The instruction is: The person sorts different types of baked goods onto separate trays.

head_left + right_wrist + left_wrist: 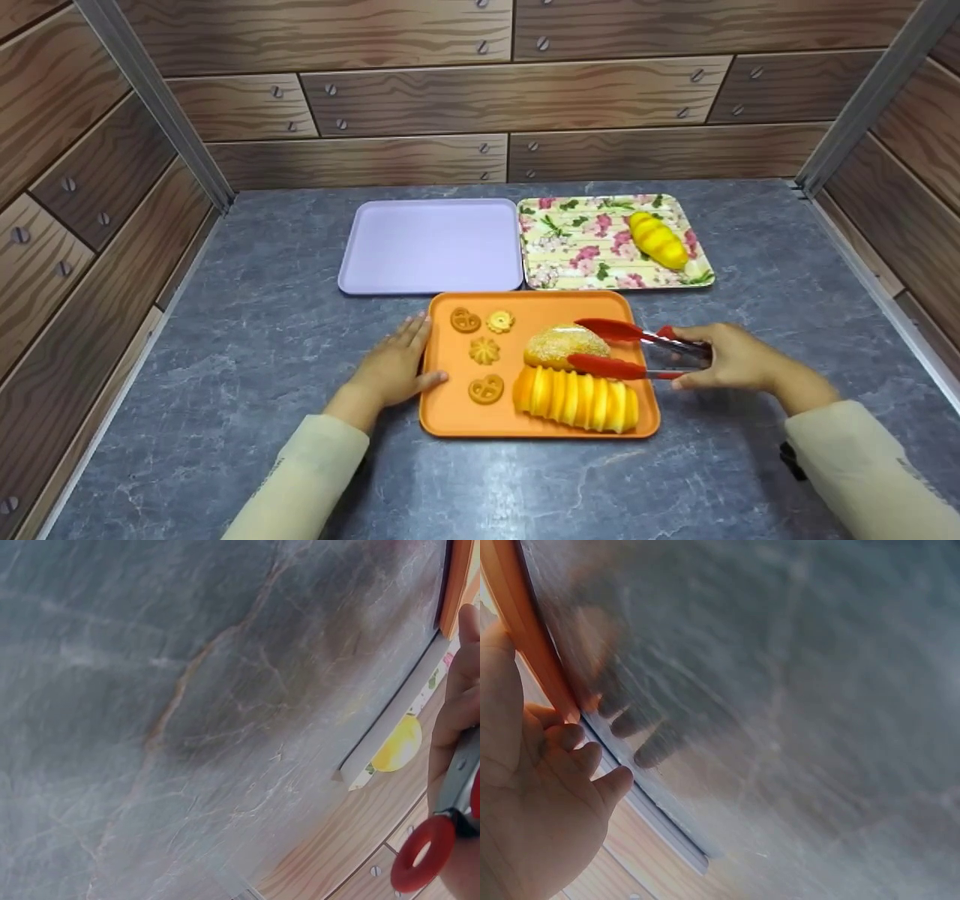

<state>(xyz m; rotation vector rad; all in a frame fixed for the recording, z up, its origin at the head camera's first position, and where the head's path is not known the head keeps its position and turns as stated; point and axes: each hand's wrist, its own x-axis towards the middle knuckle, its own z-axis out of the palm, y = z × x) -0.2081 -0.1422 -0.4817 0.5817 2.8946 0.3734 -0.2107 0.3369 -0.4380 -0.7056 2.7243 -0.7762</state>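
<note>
My left hand (391, 365) rests against the left edge of an orange tray (536, 304), thumb over its rim and fingers along its side. My right hand (731, 358) grips metal tongs with red tips (609, 366). The tips lie on either side of a pale-dusted bread roll (559, 345); whether they press it I cannot tell. Just in front of it lies a ridged yellow-orange loaf (577, 399). On the tray's left side are two pretzel-shaped cookies (486, 389), a flower-shaped cookie (484, 350) and a round scalloped cookie (500, 322). A red ring (424, 853) on the tongs shows in the right wrist view.
Behind the orange tray stand a lilac tray (435, 247) on the left and a floral tray (577, 259) on the right. A yellow twisted bread (658, 240) lies on the floral one. Wood-patterned walls (517, 97) enclose the grey marbled table (262, 322).
</note>
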